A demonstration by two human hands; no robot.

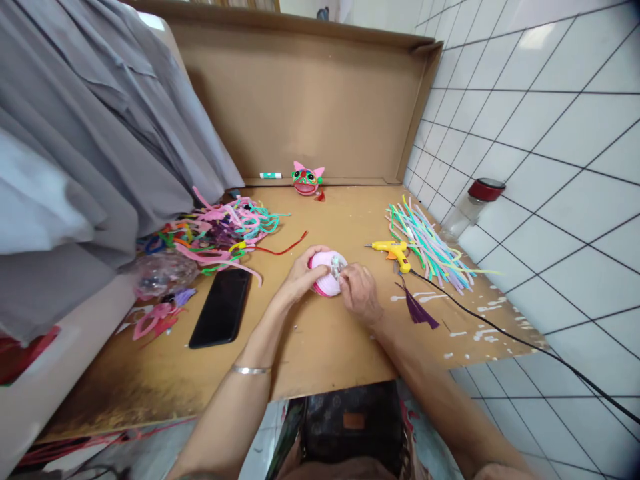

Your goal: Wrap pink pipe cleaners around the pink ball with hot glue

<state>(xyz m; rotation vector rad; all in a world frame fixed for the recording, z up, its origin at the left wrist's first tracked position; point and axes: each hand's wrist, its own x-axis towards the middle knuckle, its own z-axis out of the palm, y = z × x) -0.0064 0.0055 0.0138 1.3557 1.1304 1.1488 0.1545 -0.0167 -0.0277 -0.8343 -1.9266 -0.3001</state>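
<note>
Here, pink ball [330, 284] sits between my hands, over middle of table [345, 217]. Left hand [302, 275] curls round its side, thumb over front, likely to steady it. Right hand [361, 293] bunches fingertips together at silvery patch [336, 264]; whether pinching it, can't tell. Yellow glue gun [396, 251] lies right of ball, probably for easy reach.

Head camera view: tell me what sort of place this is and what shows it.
Probably a small handicraft workspace: a yellow glue gun and pastel fuzzy stems lie on the tabletop, and a decorated animal head sits by the cardboard panel.
</note>
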